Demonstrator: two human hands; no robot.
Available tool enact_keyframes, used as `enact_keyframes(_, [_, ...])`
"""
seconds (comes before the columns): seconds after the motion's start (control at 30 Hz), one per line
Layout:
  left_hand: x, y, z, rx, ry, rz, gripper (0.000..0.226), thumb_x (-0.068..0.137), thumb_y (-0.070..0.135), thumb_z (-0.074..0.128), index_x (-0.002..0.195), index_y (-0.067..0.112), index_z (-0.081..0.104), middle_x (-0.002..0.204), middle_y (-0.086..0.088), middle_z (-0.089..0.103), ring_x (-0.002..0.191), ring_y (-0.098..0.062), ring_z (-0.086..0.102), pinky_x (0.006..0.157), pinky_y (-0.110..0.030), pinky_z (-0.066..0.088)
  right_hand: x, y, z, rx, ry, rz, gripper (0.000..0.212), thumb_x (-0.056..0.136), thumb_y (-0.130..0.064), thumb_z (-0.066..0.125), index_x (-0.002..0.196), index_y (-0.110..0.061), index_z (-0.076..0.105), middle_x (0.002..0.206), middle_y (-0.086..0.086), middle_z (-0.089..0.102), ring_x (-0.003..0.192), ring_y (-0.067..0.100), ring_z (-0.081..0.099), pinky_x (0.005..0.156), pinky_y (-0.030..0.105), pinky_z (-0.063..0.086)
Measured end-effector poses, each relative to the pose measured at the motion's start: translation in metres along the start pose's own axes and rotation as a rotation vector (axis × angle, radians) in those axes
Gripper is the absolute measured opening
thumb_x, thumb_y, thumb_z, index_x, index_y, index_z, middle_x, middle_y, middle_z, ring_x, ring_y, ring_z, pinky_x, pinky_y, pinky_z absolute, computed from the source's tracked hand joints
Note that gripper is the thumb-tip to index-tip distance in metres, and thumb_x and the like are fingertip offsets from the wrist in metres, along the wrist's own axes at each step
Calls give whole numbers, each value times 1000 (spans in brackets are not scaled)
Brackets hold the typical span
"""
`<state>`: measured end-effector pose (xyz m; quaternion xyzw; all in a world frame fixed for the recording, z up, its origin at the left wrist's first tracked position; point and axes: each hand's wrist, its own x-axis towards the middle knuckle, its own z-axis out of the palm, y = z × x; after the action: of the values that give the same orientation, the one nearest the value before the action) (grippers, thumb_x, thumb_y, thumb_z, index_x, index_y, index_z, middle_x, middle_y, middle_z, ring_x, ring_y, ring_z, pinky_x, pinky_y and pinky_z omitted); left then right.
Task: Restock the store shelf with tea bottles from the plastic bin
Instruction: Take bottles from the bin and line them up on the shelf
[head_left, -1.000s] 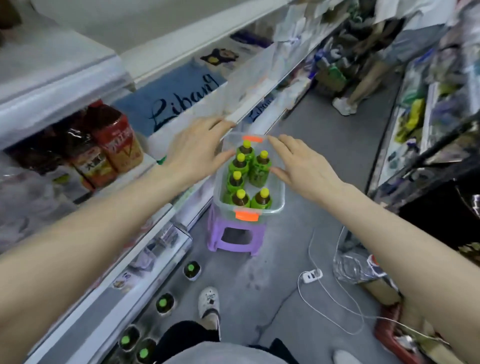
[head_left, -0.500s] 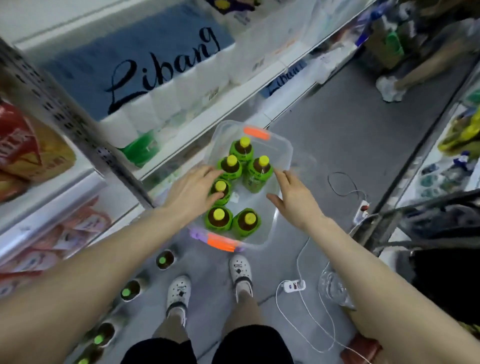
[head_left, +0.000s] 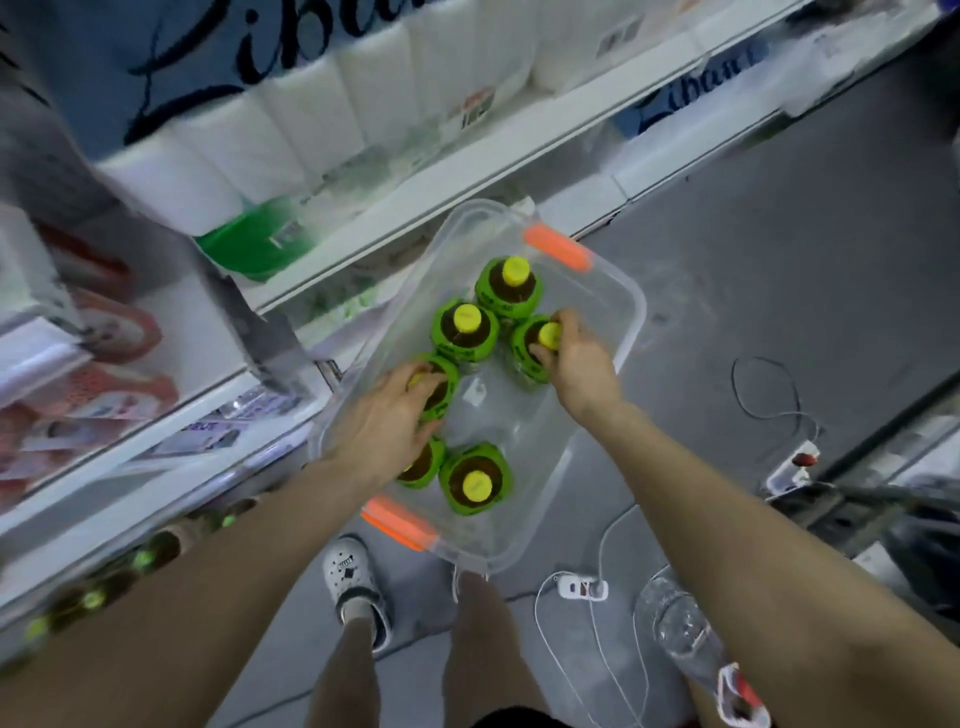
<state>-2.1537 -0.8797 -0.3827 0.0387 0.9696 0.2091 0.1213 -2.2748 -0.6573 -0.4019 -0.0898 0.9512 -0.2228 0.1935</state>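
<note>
A clear plastic bin (head_left: 621, 332) with orange handles holds several upright tea bottles with green labels and yellow caps. My left hand (head_left: 387, 423) is closed over the cap and shoulder of a tea bottle (head_left: 439, 387) on the bin's left side. My right hand (head_left: 574, 358) grips the neck of another tea bottle (head_left: 530, 345) on the right. Free bottles stand at the far end (head_left: 509, 286), in the middle (head_left: 465, 330) and at the near end (head_left: 475, 480). One more bottle (head_left: 418, 462) is half hidden under my left hand.
The store shelf (head_left: 457, 171) runs along the left with white paper rolls above. More tea bottles (head_left: 140, 558) stand in a blurred row on the bottom shelf. A power strip (head_left: 582, 587), white cables and a clear bottle (head_left: 680, 629) lie on the floor to the right. My shoes (head_left: 353, 577) are below the bin.
The camera has come down closer over the bin. Both hands moved into the bin and closed on bottles, the left on a left-side one, the right on a right-side one.
</note>
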Motion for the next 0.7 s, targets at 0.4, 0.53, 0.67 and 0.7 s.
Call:
enact_keyframes(0.4, [5,34,-44,-300,-37,-51,78,83,34,75,150,20,37,153,-5,37,137,-22,39,111,-32,32,-53,-36,-102,-119,19,-465,41,99,-35,51,123,-2,48,94,19,65,80,41,61,62,33,35])
enact_keyframes(0.53, [11,54,-84,-746,-236,-83,97,73,28,85,152,26,29,147,6,47,131,-6,47,110,-24,37,-62,-76,-139,49,-100,-528,41,99,-41,45,123,-9,48,96,9,65,86,27,59,69,29,35])
enact_keyframes(0.67, [1,48,-114,-1013,-396,-190,82,64,22,88,135,29,48,120,10,69,111,-7,65,97,-27,51,-51,-97,-137,211,-213,-525,37,98,-45,44,117,-14,51,97,1,62,88,17,58,80,36,47])
enact_keyframes(0.7, [-3,45,-114,-1017,-369,-222,78,62,21,89,130,29,52,116,10,70,108,-6,66,95,-27,52,-46,-98,-130,274,-253,-520,39,97,-49,44,116,-16,53,98,0,62,90,17,59,81,34,49])
